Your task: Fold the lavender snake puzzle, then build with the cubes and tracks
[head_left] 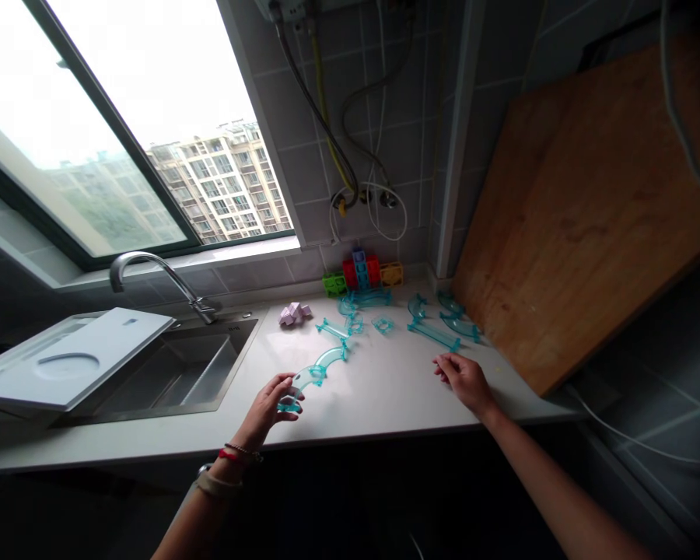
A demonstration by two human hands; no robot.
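The left hand [271, 404] is pinching what seems a curved teal track piece [315, 372] on the white countertop [379, 397] right of the sink [175, 373], the right hand [463, 379] resting open.

Home kitchen. Steel sink [180, 373] with faucet [152, 272] set in a white tabletop [385, 397], grey tiled wall [385, 140] with pipes and hoses [350, 171], wooden board [583, 210] leaning at right. Window [110, 140] shows apartment blocks outside.
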